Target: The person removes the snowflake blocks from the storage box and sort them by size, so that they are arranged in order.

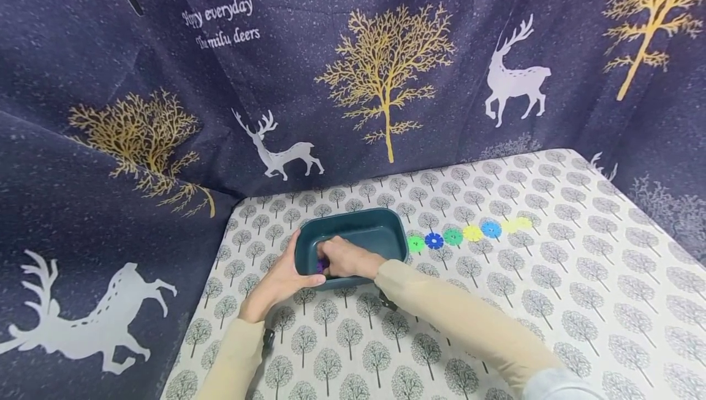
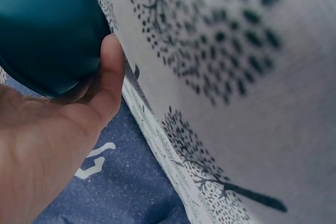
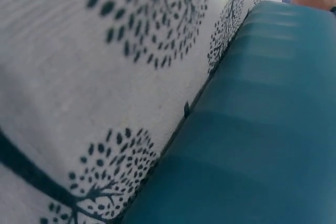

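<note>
A teal rectangular tub (image 1: 380,237) with raised walls rests on the table. My left hand (image 1: 284,276) holds its left end, the thumb at the near left corner and the fingers along the outer side. In the left wrist view, that hand (image 2: 68,124) lies against the teal wall. My right hand (image 1: 344,256) reaches down inside the tub's left part with curled fingers. A small purple plastic piece (image 1: 321,265) shows at those fingertips, partly hidden by them. Only the tub's outer wall (image 3: 262,114) fills the right wrist view, with the right hand's fingers out of sight.
To the right of the tub runs a row of notched discs: light green (image 1: 416,244), dark blue (image 1: 434,241), green (image 1: 453,236), yellow (image 1: 472,233), blue (image 1: 491,229) and pale yellow (image 1: 523,222). A tree-print cloth (image 1: 353,351) covers the table. Dark deer-print curtains (image 1: 287,81) stand behind and left.
</note>
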Demonstrator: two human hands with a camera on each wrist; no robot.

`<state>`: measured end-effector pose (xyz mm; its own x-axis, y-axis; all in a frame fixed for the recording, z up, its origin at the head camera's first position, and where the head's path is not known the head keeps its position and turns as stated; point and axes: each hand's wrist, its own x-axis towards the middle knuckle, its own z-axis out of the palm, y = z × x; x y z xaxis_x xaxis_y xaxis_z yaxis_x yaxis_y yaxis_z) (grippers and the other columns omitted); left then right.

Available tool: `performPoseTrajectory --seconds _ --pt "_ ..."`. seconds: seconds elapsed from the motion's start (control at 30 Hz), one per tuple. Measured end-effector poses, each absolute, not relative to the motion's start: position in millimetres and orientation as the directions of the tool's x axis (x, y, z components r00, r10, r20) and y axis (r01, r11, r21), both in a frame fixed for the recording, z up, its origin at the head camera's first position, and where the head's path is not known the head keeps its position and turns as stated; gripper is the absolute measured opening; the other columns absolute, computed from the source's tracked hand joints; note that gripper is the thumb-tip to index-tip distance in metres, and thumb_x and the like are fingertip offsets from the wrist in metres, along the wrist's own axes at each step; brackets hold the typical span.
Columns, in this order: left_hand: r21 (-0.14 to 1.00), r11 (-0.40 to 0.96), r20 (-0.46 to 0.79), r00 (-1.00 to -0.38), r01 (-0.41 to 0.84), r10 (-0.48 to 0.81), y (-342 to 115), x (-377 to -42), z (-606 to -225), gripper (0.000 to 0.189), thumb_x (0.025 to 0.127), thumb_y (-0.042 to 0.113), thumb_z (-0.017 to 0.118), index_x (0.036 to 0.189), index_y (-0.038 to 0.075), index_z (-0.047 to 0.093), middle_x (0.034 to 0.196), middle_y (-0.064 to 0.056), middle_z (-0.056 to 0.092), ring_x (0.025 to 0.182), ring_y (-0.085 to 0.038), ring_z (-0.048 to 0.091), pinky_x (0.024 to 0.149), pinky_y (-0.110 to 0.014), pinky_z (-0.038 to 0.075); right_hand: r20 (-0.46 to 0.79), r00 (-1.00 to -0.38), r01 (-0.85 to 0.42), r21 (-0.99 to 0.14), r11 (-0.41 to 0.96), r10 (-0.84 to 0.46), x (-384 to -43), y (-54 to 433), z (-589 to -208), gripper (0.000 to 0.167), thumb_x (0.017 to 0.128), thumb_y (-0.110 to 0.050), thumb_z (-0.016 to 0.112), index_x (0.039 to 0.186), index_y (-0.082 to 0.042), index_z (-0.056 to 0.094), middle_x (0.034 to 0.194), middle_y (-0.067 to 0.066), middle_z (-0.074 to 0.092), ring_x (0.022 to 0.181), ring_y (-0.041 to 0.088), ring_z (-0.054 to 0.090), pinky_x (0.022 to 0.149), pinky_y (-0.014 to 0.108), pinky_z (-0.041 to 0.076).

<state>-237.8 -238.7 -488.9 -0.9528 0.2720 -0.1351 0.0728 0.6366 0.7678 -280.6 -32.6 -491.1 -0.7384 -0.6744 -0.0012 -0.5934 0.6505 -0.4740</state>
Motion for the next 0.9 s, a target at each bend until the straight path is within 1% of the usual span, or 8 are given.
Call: performPoseTrajectory --seconds 0.13,0.2,0.43,0.53,0.6,0.7,0.83,0.9 --pt "0.771 0.633 -0.141 -0.95 0.071 0.279 -240 -239 -490 0.141 0.08 0.039 0.096 0.176 0.011 -0.003 0.178 -0.032 0.025 0.162 -0.055 0.033 0.132 -0.073 0.026 0.012 -0.73 -0.597 -0.499 0.629 -0.683 -282 -29 -491 0.007 0.093 -0.013 0.085 0.1 -0.014 0.084 0.09 -0.002 0.082 0.074 0.008 0.072 0.075 0.024 0.062" --pt "0.769 0.635 -0.142 -0.95 0.072 0.279 -241 -239 -490 0.141 0.08 0.041 0.096 0.176 0.011 -0.003 0.178 -0.031 0.024 0.162 -0.055 0.032 0.132 -0.073 0.026 0.015 -0.728 -0.599 -0.501 0.624 -0.686 -282 -29 -491 0.003 0.093 -0.014 0.085 0.096 -0.012 0.084 0.085 -0.001 0.081 0.066 0.006 0.066 0.068 0.022 0.059" --pt "0.767 0.637 -0.132 -0.953 0.076 0.273 -241 -239 -490 0.14 0.08 0.039 0.096 0.176 0.012 -0.001 0.178 -0.03 0.027 0.162 -0.053 0.034 0.133 -0.071 0.026 0.028 -0.741 -0.594 -0.495 0.635 -0.671 -278 -27 -486 0.007 0.09 -0.017 0.088 0.093 -0.01 0.086 0.079 0.0 0.081 0.057 0.002 0.06 0.061 0.017 0.054" --pt "0.763 0.642 -0.13 -0.954 0.079 0.271 -240 -240 -491 0.139 0.08 0.037 0.096 0.176 0.012 -0.001 0.178 -0.03 0.027 0.162 -0.053 0.034 0.133 -0.071 0.026 0.045 -0.756 -0.578 -0.515 0.633 -0.653 -277 -24 -485 0.009 0.09 -0.017 0.088 0.085 -0.011 0.084 0.07 -0.003 0.077 0.051 0.002 0.054 0.055 0.015 0.048" --pt "0.761 0.643 -0.127 -0.953 0.084 0.275 -240 -241 -492 0.139 0.08 0.037 0.096 0.176 0.012 -0.001 0.178 -0.03 0.027 0.162 -0.053 0.034 0.133 -0.072 0.026 0.066 -0.762 -0.572 -0.535 0.622 -0.644 -276 -21 -483 0.01 0.09 -0.016 0.087 0.082 -0.01 0.083 0.065 -0.002 0.074 0.049 0.002 0.051 0.052 0.015 0.044" --pt "0.756 0.65 -0.131 -0.953 0.084 0.275 -239 -241 -491 0.139 0.08 0.04 0.096 0.176 0.012 -0.002 0.179 -0.029 0.025 0.162 -0.053 0.033 0.132 -0.073 0.026 0.104 -0.775 -0.561 -0.567 0.603 -0.623 -275 -16 -480 0.01 0.088 -0.014 0.085 0.092 -0.005 0.084 0.07 0.001 0.077 0.052 0.0 0.054 0.054 0.014 0.047" --pt "0.74 0.669 -0.146 -0.955 0.069 0.259 -239 -239 -490 0.139 0.081 0.042 0.095 0.177 0.015 -0.002 0.179 -0.029 0.025 0.161 -0.054 0.035 0.13 -0.073 0.03 0.127 -0.793 -0.54 -0.598 0.592 -0.596 -271 -7 -476 0.032 0.088 -0.017 0.086 0.112 0.003 0.083 0.087 0.007 0.084 0.067 0.003 0.068 0.066 0.016 0.057" --pt "0.736 0.673 -0.143 -0.956 0.07 0.256 -239 -238 -490 0.139 0.08 0.042 0.096 0.177 0.016 -0.001 0.178 -0.029 0.027 0.16 -0.054 0.037 0.129 -0.073 0.032 0.128 -0.8 -0.529 -0.611 0.589 -0.586 -269 -3 -475 0.035 0.088 -0.018 0.086 0.115 0.003 0.082 0.091 0.008 0.085 0.07 0.004 0.07 0.068 0.018 0.059"
